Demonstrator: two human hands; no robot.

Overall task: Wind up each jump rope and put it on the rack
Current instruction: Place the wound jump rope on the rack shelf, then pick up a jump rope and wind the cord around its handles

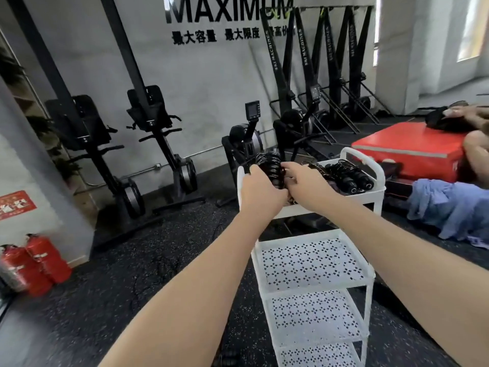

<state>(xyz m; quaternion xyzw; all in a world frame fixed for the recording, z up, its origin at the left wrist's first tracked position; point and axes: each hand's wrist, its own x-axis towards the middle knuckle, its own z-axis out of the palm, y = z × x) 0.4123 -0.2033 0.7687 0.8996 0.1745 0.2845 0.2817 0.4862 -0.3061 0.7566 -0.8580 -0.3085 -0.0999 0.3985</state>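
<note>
A wound black jump rope is held over the left end of the top shelf of a white plastic rack. My left hand grips its handles from the left. My right hand pinches the bundle from the right. More wound black jump ropes lie on the right half of the same top shelf. The lower shelves of the rack hold nothing.
Black exercise machines stand along the wall behind the rack. A red box and blue cloth lie to the right, where another person's hand shows. Two red fire extinguishers stand at the left on the dark rubber floor.
</note>
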